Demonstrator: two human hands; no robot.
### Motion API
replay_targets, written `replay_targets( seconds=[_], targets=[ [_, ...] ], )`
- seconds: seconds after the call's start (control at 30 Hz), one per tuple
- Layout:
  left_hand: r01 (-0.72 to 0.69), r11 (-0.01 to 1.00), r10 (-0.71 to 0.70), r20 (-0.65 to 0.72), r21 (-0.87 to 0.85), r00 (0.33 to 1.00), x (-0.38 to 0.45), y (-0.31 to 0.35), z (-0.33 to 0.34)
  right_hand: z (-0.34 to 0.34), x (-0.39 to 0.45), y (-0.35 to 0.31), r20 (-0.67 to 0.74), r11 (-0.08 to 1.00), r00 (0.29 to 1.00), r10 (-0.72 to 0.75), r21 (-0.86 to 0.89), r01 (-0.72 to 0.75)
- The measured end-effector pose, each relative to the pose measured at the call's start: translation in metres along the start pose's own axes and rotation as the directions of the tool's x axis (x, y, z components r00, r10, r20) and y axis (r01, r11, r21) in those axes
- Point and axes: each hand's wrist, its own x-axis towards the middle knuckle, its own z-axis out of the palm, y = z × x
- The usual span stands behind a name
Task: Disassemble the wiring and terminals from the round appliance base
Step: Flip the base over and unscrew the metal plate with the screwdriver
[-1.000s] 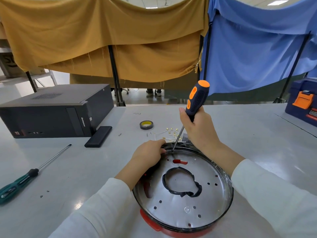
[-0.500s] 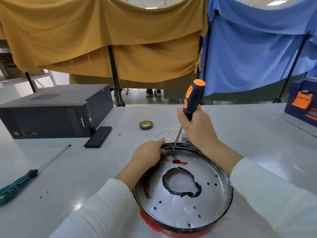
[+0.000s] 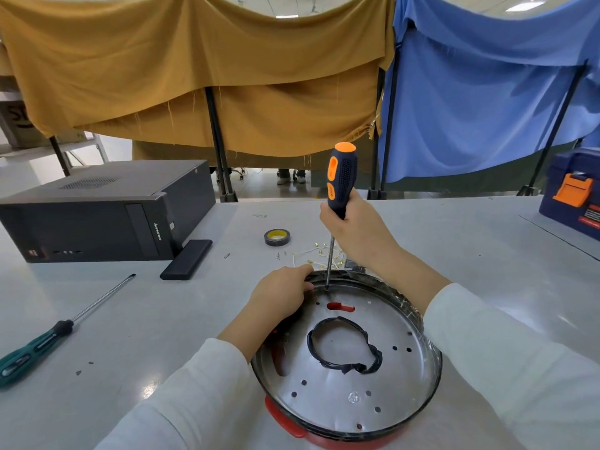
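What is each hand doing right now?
Left hand: grips the round metal appliance base at its rim.
Right hand: holds the orange-and-black screwdriver.

The right hand grips an orange-and-black screwdriver nearly upright, its tip on the far rim of the round appliance base. The left hand grips that rim just left of the tip. A green-handled screwdriver lies on the surface well left of the base.

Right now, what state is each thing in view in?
Round base: on table, metal plate up.
Orange-black screwdriver: upright, tip at far rim.
Right hand: grips its handle.
Left hand: holds the rim.
Green screwdriver: lying unused.
Tape roll: lying flat.
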Motion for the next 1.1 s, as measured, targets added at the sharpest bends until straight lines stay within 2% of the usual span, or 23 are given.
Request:
replay_targets(
  seconds=[0.13, 0.27, 0.37, 0.47, 0.53, 0.63, 0.67, 0.77, 0.87, 0.97, 1.1],
  targets=[
    [0.002, 1.0, -0.002, 0.006, 0.003, 1.0, 0.0, 0.0, 0.0, 0.002, 0.003, -0.003, 0.054, 0.999, 0.998, 0.021, 0.048, -0.024],
    [0.005, 1.0, -0.005, 0.016, 0.018, 1.0, 0.0, 0.001, 0.0, 0.005, 0.001, -0.001, 0.03, 0.999, 0.999, 0.011, 0.03, -0.012],
    [0.004, 1.0, -0.005, 0.012, 0.018, 1.0, -0.001, 0.001, -0.001, 0.01, -0.005, 0.001, -0.027, 1.0, 1.0, 0.0, 0.015, 0.0],
    [0.002, 1.0, -0.003, 0.017, 0.027, 1.0, -0.002, 0.002, -0.002, 0.016, -0.007, 0.0, -0.159, 0.999, 0.987, -0.028, -0.035, 0.023],
    [0.007, 1.0, -0.007, 0.017, 0.026, 1.0, -0.002, 0.002, -0.002, 0.018, -0.006, -0.002, -0.219, 0.996, 0.976, -0.015, 0.087, 0.035],
    [0.003, 1.0, -0.003, 0.014, 0.025, 1.0, -0.001, 0.001, -0.001, 0.024, -0.004, -0.004, -0.172, 0.888, 0.981, 0.089, 0.461, 0.001],
    [0.0, 1.0, -0.001, 0.014, 0.029, 1.0, -0.001, 0.001, 0.0, 0.026, -0.005, -0.004, -0.163, 0.852, 0.981, 0.103, 0.524, -0.002],
    [-0.002, 0.999, 0.001, 0.015, 0.033, 1.0, 0.0, -0.001, 0.002, 0.034, -0.009, 0.002, -0.177, 0.82, 0.981, 0.074, 0.571, 0.041],
    [-0.003, 0.999, 0.003, 0.002, 0.033, 1.0, 0.001, -0.001, 0.003, 0.035, -0.006, 0.007, -0.13, 0.739, 0.987, 0.09, 0.673, 0.021],
    [-0.007, 0.999, 0.007, -0.005, 0.037, 1.0, 0.002, -0.002, 0.004, 0.032, 0.0, 0.009, -0.027, 0.658, 0.997, 0.072, 0.753, -0.028],
    [-0.01, 0.999, 0.011, -0.014, 0.037, 1.0, 0.002, -0.003, 0.005, 0.022, 0.006, 0.012, 0.161, 0.454, 0.985, 0.06, 0.874, -0.171]
  ],
)
